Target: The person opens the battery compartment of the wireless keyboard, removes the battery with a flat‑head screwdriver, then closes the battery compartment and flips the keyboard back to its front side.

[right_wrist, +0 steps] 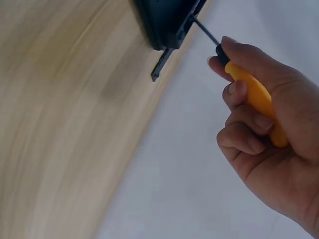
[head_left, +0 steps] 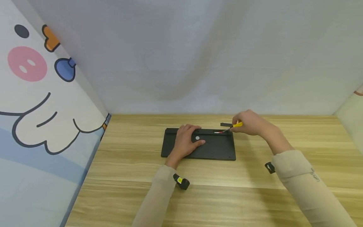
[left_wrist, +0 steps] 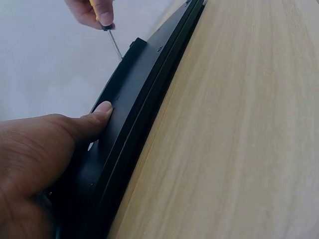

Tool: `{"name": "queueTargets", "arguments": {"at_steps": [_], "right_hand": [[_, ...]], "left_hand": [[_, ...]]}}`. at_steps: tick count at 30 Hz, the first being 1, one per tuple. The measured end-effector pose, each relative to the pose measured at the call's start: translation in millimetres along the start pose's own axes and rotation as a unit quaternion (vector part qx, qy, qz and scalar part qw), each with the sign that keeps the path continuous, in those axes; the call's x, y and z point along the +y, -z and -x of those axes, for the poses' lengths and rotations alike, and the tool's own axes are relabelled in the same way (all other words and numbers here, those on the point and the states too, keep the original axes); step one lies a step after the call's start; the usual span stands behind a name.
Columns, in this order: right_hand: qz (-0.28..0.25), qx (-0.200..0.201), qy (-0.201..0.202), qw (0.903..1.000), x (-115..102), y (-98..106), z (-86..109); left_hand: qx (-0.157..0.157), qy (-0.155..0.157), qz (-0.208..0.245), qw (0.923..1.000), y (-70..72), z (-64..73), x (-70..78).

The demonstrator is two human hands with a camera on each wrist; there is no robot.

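Observation:
A black keyboard (head_left: 216,148) lies underside up on the table, with a small slot (head_left: 218,132) uncovered near its far right edge; something red and white shows inside. My left hand (head_left: 184,142) rests on the left half, fingers toward the far edge and thumb (left_wrist: 102,110) out on the flat back. A screwdriver (right_wrist: 256,97) with a yellow handle is gripped in my right hand (head_left: 250,123), its metal shaft angled down so that the tip reaches the slot. Just behind the slot lies a narrow black cover (head_left: 226,125).
The wood-grain table (head_left: 127,176) stretches around the keyboard and ends at a pale wall (head_left: 170,63) behind. A panel with cartoon prints (head_left: 51,126) stands along the left side. Small black devices sit at both wrists.

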State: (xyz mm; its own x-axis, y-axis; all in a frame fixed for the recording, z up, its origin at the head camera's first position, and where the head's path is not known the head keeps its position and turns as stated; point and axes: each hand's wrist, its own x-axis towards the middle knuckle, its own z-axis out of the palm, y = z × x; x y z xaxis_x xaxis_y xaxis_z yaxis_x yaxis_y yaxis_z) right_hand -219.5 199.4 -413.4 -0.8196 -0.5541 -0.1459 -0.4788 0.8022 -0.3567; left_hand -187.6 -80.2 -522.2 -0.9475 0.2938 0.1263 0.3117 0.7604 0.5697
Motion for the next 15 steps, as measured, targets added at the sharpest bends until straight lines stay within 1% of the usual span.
{"name": "queueTargets", "arguments": {"at_steps": [6, 11, 15], "right_hand": [[-0.040, 0.018, -0.004, 0.9990, 19.4, -12.9, 5.0], [-0.089, 0.032, -0.007, 0.9955, 34.5, -25.3, 8.2], [-0.124, 0.029, -0.026, 0.9915, 44.3, -33.8, 12.6]], "left_hand": [[-0.002, 0.000, -0.004, 1.0000, 0.1, -0.2, -0.3], [0.001, -0.003, -0.004, 1.0000, 0.7, 0.3, -0.4], [0.001, -0.004, -0.004, 1.0000, 1.5, 1.2, 0.0]]}}
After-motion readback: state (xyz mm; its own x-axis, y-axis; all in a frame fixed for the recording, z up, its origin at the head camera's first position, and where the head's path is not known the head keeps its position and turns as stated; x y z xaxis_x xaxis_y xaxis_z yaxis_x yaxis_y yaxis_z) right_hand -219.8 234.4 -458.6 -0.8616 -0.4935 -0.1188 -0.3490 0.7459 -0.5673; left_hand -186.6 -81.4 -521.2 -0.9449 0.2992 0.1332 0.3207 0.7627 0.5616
